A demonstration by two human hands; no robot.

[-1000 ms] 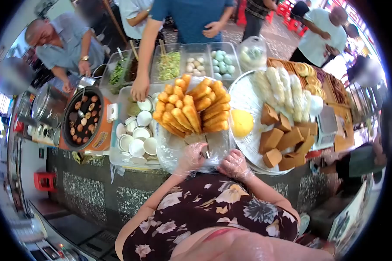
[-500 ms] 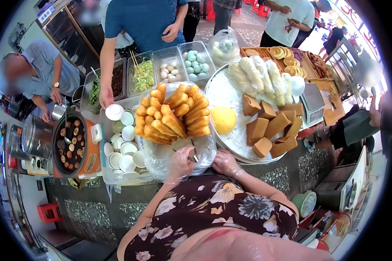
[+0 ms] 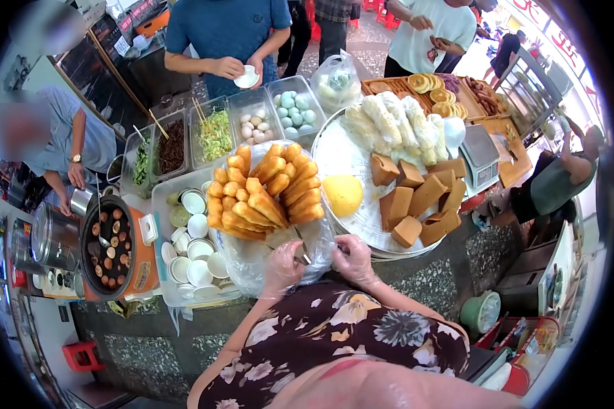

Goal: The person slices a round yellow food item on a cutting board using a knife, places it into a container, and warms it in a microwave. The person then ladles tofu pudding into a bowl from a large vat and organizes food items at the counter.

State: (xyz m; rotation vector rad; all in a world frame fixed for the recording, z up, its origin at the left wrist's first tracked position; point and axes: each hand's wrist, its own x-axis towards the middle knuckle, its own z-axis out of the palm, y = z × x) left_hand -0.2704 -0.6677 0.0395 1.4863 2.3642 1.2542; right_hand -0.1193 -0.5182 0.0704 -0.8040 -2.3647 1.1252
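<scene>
My left hand [image 3: 284,267], in a clear plastic glove, is closed around a short metal tool [image 3: 303,255] whose kind I cannot make out. It is at the near side of a round tray lined with clear plastic [image 3: 242,267]. Golden fried dough sticks [image 3: 259,198] are piled on that tray. My right hand [image 3: 355,261], also gloved, has its fingers curled together beside the tray's right edge; whatever is in them is hidden. Just beyond it lie a yellow round bun [image 3: 342,195] and brown cake pieces [image 3: 406,232] on a large round tray [image 3: 327,146].
At left are a bin of small white bowls [image 3: 199,253] and an orange pot [image 3: 133,232] with simmering food, tended by a person. Behind stand tubs of eggs [image 3: 294,109] and shredded vegetables [image 3: 213,125]. A scale [image 3: 481,153] sits at right. A person in blue [image 3: 228,34] holds a small white bowl [image 3: 247,78].
The person in blue has lifted the small white bowl from the bin to their chest, now with both hands. My right hand has risen slightly, fingers more curled. My left hand keeps the metal tool.
</scene>
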